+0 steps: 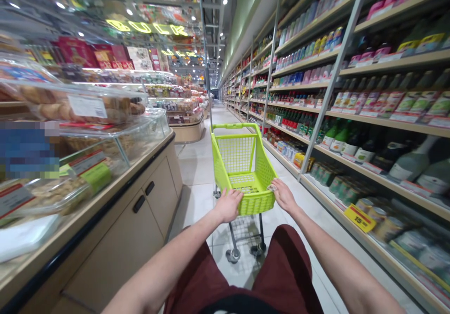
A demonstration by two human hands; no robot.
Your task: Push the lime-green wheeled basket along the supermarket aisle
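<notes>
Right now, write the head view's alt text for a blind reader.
A person's left hand and right hand hold a green shopping cart in a store aisle. Shelves of bottles and cans line the right; a packaged-food counter stands left.

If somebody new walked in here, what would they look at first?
Probably the bright green shopping cart in the middle of the aisle, with the person's left hand and right hand on its near edge. Next might come the glowing yellow sign hanging up high, left of the middle. Down low on the right, the yellow price tag stands out on the shelves.
</notes>
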